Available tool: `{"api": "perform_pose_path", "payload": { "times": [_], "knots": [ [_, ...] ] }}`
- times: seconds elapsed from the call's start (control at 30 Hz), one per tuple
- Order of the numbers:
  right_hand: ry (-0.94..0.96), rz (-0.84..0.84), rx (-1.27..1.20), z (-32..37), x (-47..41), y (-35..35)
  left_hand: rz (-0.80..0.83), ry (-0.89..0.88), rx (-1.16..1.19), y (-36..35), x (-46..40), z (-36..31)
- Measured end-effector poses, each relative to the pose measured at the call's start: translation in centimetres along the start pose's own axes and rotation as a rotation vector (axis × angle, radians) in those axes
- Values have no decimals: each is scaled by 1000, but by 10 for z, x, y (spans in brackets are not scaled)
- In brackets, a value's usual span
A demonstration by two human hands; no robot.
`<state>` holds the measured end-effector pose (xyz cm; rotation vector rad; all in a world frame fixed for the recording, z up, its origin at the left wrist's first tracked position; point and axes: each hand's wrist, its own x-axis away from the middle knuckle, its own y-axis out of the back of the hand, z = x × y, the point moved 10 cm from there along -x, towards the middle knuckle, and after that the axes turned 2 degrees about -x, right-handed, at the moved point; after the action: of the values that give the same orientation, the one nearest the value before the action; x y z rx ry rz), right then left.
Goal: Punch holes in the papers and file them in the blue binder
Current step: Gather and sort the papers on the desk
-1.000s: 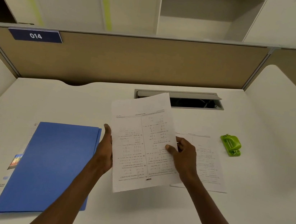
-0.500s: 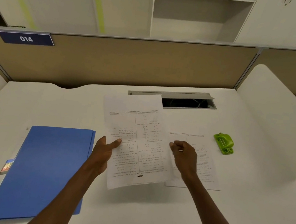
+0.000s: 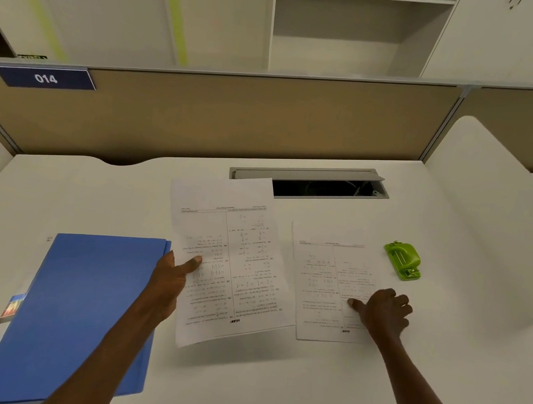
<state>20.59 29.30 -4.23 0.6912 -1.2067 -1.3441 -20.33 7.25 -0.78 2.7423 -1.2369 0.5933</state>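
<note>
My left hand (image 3: 173,277) pinches the left edge of a printed sheet (image 3: 236,265) and holds it lifted above the desk, with its shadow below. The closed blue binder (image 3: 81,313) lies flat at the left, just beside that hand. A second printed sheet (image 3: 325,284) lies flat on the desk to the right. My right hand (image 3: 383,310) rests on that sheet's right edge, fingers curled and thumb pressing the paper. The green hole punch (image 3: 403,260) sits just beyond the right hand, untouched.
An open cable tray slot (image 3: 327,189) runs along the back of the white desk (image 3: 267,388). A tan partition (image 3: 235,119) with a "014" label closes the far side. A white divider panel (image 3: 494,215) stands at the right.
My right hand let go of the lifted sheet and moved right onto the sheet lying on the desk. The left hand alone now holds the lifted sheet, shifted slightly left.
</note>
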Motion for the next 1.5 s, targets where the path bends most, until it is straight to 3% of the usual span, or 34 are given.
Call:
{"api": "perform_pose_path", "payload": {
  "times": [0.2,0.43,0.57,0.77,1.0,1.07,1.2,1.37,1.5],
  "knots": [
    [-9,33,46,8,-6,-2,-27,2,-15,6,0,3],
    [-97,121,-73,3,-14,-10,-61,-8,-39,12,-1,6],
    [-93,77,-116,-1,-18,1,-77,-25,-88,15,-1,5],
    [189,-83,-369,24,-4,39,-71,-60,-110,16,-2,0],
    [534,-327,-566,75,50,130,-91,-80,-109,16,-1,-3],
    [560,-253,-758,83,59,145,-87,-78,-91,14,1,-4],
    [493,97,-995,108,76,127,-35,-48,6,4,7,-6],
    [396,316,-1021,127,101,76,57,7,103,-16,17,-13],
    [458,389,-915,147,122,51,109,-15,106,-27,27,-26]
  ]
}}
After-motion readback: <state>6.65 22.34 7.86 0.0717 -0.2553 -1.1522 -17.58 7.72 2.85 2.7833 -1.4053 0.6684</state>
